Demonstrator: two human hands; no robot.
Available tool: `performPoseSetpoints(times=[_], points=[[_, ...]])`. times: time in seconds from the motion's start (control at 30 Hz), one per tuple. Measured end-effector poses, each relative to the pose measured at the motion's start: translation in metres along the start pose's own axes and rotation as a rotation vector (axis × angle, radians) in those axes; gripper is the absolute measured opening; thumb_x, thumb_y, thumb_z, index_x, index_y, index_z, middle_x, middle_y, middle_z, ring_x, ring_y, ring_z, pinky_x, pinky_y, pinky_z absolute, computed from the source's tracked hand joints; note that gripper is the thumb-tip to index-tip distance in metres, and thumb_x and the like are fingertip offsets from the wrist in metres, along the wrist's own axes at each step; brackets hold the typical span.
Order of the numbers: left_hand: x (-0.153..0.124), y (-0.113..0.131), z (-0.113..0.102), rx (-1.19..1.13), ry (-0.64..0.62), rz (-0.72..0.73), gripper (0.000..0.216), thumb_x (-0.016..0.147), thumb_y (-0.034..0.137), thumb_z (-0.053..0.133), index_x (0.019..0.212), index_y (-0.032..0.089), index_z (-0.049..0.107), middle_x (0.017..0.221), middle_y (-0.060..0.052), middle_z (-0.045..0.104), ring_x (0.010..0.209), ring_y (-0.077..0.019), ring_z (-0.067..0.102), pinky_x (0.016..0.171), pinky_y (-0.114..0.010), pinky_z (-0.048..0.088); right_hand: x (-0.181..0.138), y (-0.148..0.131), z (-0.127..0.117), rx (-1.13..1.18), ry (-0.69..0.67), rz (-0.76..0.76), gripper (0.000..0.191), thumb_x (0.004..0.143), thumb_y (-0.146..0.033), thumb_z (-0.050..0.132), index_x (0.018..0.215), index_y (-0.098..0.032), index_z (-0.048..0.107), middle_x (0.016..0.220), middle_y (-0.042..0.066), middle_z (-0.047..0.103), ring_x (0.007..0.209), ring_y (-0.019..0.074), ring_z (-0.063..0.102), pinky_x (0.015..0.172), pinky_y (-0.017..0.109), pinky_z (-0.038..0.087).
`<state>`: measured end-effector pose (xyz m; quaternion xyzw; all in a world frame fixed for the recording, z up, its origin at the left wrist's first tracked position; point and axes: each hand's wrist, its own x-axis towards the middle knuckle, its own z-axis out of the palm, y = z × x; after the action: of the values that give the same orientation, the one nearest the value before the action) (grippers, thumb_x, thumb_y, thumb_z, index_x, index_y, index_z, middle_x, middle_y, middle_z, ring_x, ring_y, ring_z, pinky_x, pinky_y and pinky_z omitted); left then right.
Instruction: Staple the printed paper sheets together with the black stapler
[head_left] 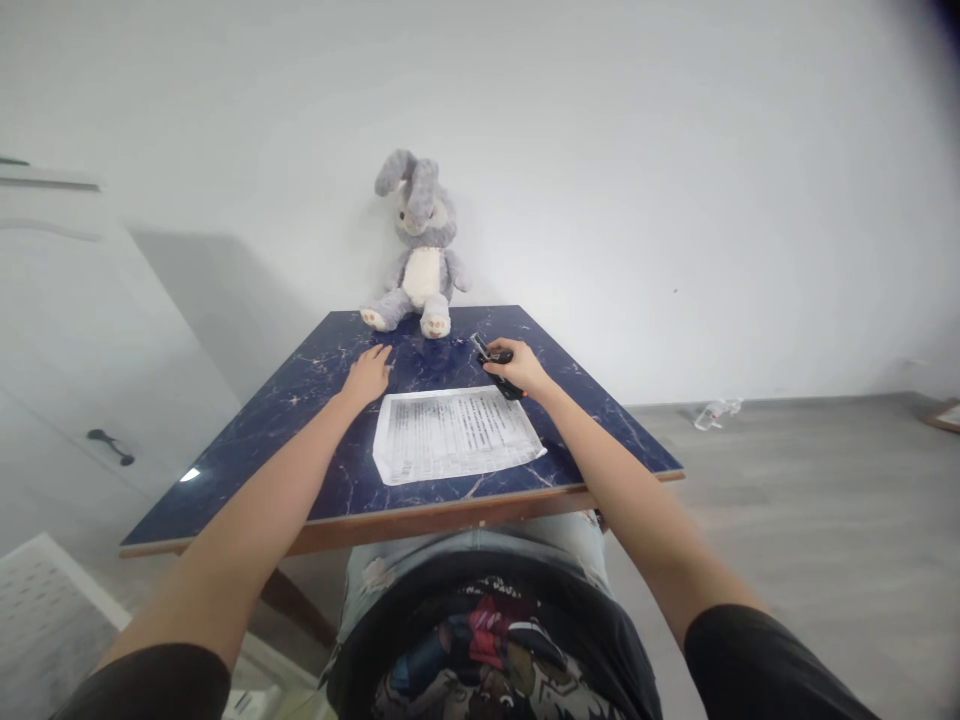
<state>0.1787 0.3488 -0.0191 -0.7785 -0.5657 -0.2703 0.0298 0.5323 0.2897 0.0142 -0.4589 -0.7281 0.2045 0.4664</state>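
My right hand [519, 366] is closed around a black stapler [502, 382], just past the upper right corner of a printed sheet of paper [457, 432]. The stapler's top arm looks swung up, with a silvery part showing at its far end. Palm down, my left hand [369, 372] rests on the dark blue tabletop to the left of the paper's upper left corner, its fingers stretched out and nothing in them. The paper lies flat on the table in front of me, its edges slightly curled. Whether it is one sheet or more I cannot tell.
The blue marbled table [300, 400] has a wooden edge facing me. A grey plush rabbit [424, 245] sits at its far edge against the white wall. Clear plastic [718, 412] lies on the floor to the right. A white cabinet door with a dark handle [111, 446] stands at left.
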Motion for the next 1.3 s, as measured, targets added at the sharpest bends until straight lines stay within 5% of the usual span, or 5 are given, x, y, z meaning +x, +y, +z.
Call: performPoseSetpoints(times=[0.13, 0.37, 0.63, 1.1, 1.3], points=[[0.003, -0.018, 0.011, 0.028, -0.13, 0.009, 0.038, 0.088, 0.016, 0.056, 0.121, 0.021, 0.075, 0.132, -0.013, 0.073, 0.123, -0.0293, 0.067, 0.107, -0.042, 0.051, 0.002, 0.003, -0.001, -0.076, -0.001, -0.018, 0.028, 0.071, -0.027, 0.078, 0.098, -0.021, 0.076, 0.096, 0.004, 0.078, 0.09, 0.0246, 0.071, 0.092, 0.04, 0.053], [0.001, 0.003, 0.002, -0.032, -0.019, 0.011, 0.029, 0.088, 0.014, 0.057, 0.105, 0.021, 0.08, 0.097, -0.012, 0.08, 0.094, -0.0284, 0.075, 0.09, -0.04, 0.057, -0.004, -0.012, -0.004, -0.137, -0.199, -0.224, 0.027, 0.076, -0.024, 0.077, 0.103, -0.02, 0.078, 0.1, 0.004, 0.079, 0.093, 0.0227, 0.074, 0.092, 0.034, 0.053], [-0.015, 0.067, -0.014, -0.922, 0.049, 0.035, 0.048, 0.079, 0.047, 0.081, 0.113, 0.013, 0.079, 0.098, -0.011, 0.08, 0.084, -0.0227, 0.075, 0.084, -0.039, 0.063, -0.009, -0.028, -0.001, -0.304, -0.376, -0.273, 0.017, 0.08, -0.027, 0.078, 0.093, -0.019, 0.084, 0.091, 0.004, 0.081, 0.081, 0.019, 0.073, 0.077, 0.025, 0.052], [-0.042, 0.104, -0.015, -0.607, -0.219, 0.428, 0.019, 0.087, 0.032, 0.076, 0.102, 0.023, 0.084, 0.104, -0.007, 0.08, 0.092, -0.0209, 0.074, 0.085, -0.033, 0.058, -0.012, -0.027, 0.018, -0.621, -0.502, -0.343, 0.02, 0.08, -0.038, 0.082, 0.095, -0.024, 0.081, 0.087, 0.003, 0.079, 0.082, 0.0211, 0.07, 0.066, 0.026, 0.04], [-0.048, 0.112, -0.009, -0.557, -0.237, 0.4, 0.014, 0.086, 0.025, 0.076, 0.098, 0.021, 0.082, 0.098, -0.005, 0.081, 0.089, -0.0204, 0.075, 0.085, -0.032, 0.057, -0.012, -0.027, 0.017, -0.631, -0.509, -0.355, 0.021, 0.081, -0.038, 0.081, 0.097, -0.025, 0.08, 0.091, 0.003, 0.079, 0.084, 0.0219, 0.071, 0.068, 0.026, 0.04]])
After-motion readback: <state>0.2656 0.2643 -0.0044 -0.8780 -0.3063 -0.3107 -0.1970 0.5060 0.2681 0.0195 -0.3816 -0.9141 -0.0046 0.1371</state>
